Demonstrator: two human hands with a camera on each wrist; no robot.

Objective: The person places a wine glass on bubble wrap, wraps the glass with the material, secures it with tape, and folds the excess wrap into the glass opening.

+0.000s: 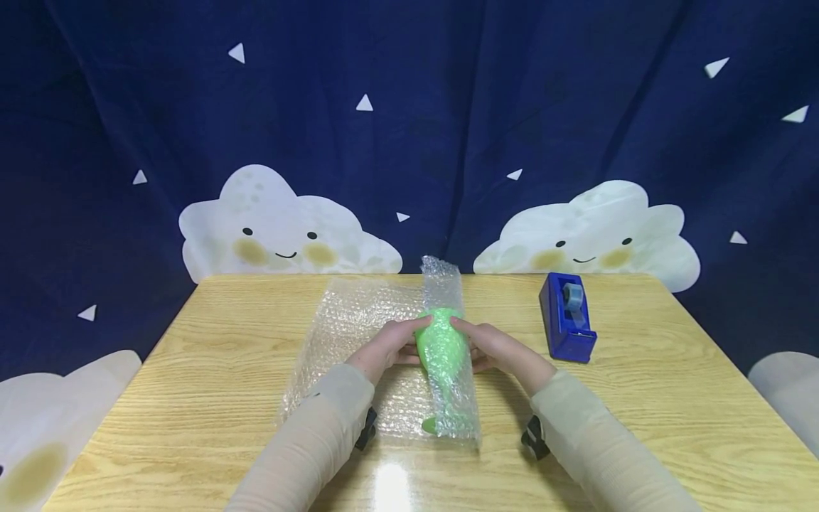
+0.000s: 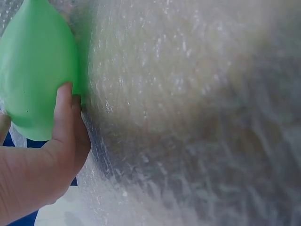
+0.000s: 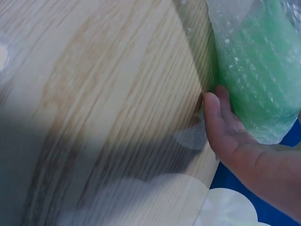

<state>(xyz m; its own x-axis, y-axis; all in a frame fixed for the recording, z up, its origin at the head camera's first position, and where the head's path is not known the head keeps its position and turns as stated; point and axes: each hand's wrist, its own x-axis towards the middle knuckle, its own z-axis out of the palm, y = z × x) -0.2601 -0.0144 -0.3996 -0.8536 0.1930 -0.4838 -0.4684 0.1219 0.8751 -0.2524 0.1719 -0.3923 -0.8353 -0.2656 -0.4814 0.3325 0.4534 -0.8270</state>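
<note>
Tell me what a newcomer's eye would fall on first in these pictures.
Probably the bright green, goblet-shaped object near the middle of the light wood-grain table, held between the left hand and right hand, with a clear plastic bubble-wrap sheet folded over it. Next, likely the boxy blue tape dispenser towards the table's far right. Behind the table, the navy cloth curtain shows smiling white clouds.
</note>
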